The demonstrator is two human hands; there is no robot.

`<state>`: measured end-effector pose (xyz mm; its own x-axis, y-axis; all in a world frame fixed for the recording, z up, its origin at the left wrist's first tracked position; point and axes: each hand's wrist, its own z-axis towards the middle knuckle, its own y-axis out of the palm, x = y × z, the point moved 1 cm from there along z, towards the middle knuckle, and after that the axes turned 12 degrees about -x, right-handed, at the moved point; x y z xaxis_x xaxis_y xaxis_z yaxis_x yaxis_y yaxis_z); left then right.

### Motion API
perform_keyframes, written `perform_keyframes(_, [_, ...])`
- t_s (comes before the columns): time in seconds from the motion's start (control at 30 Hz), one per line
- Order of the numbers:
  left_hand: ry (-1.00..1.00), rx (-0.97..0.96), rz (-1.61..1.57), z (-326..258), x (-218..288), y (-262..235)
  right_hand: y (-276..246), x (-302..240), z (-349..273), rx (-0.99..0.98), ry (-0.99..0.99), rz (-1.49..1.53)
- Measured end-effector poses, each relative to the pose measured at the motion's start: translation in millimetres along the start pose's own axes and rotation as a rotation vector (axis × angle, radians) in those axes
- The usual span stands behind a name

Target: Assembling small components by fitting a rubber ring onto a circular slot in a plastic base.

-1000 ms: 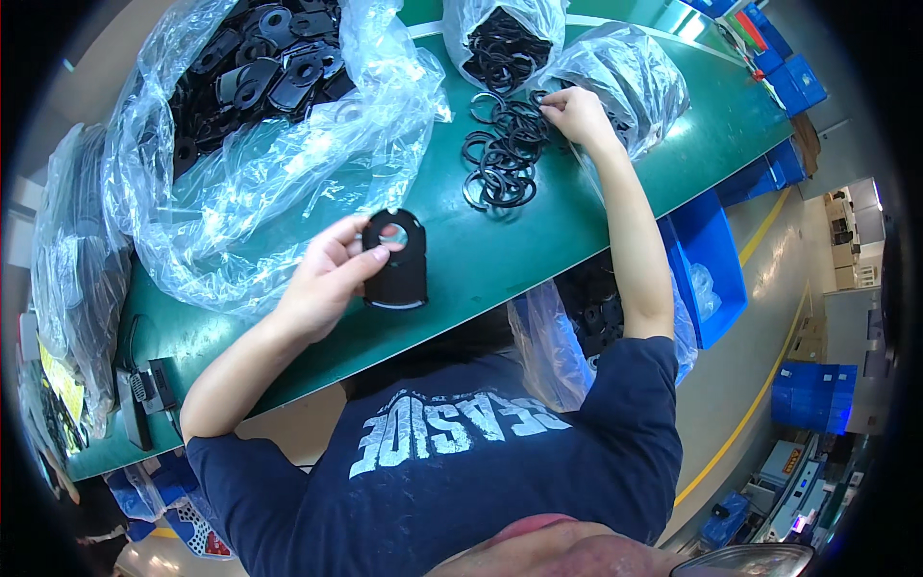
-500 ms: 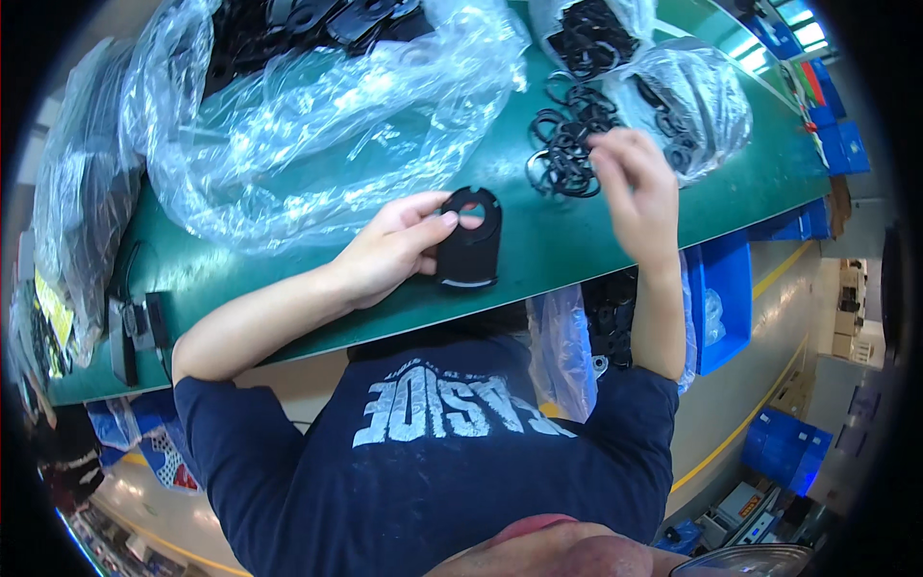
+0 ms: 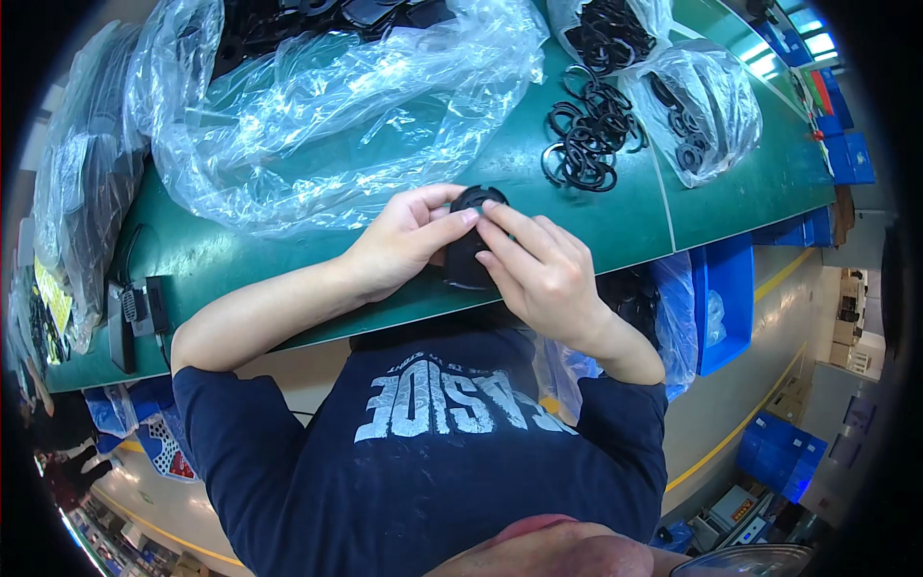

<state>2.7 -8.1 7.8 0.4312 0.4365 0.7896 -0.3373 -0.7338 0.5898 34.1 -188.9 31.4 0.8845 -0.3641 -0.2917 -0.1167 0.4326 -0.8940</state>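
My left hand [image 3: 399, 242] pinches the upper left edge of a flat black plastic plate [image 3: 465, 262] with a rounded outline, held just above the table's near edge. My right hand [image 3: 548, 274] is closed, its fingertips pressed on the plate's upper part, over the place of its round hole. Those fingers cover most of that spot, so what they may hold there is hidden. Beyond my right hand, a loose pile of black rings [image 3: 588, 135] lies on the green table [image 3: 519, 163].
A large clear plastic bag [image 3: 317, 183] of black plates spreads across the far left. Two bags of black rings, one nearer [image 3: 711, 115] and one farther [image 3: 615, 38], stand right. A small black device [image 3: 135, 313] with a cable sits left. A blue bin [image 3: 723, 298] is beside the table.
My right hand has moved from the ring pile, left and nearer, onto the plate. My left hand keeps its hold on the plate with little movement.
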Motion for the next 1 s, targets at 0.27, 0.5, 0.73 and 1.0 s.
perform_keyframes(0.27, [0.032, -0.07, 0.21, -5.5, 1.3, 6.3, -4.9, 18.3, 0.0, 0.024, 0.392, 0.799])
perform_keyframes(0.5, [0.057, -0.06, 0.238, -0.5, -4.5, 3.9, -37.6, 103.8, 41.4, 0.236, 0.359, 0.297])
perform_keyframes(0.73, [0.056, -0.091, 0.28, 1.0, -6.1, -1.0, -38.3, 192.1, 80.3, -0.151, 0.724, -0.302])
perform_keyframes(1.0, [0.041, -0.108, 0.3, 0.4, -3.0, -0.1, -33.8, 221.4, 75.1, -0.071, 0.547, -0.209])
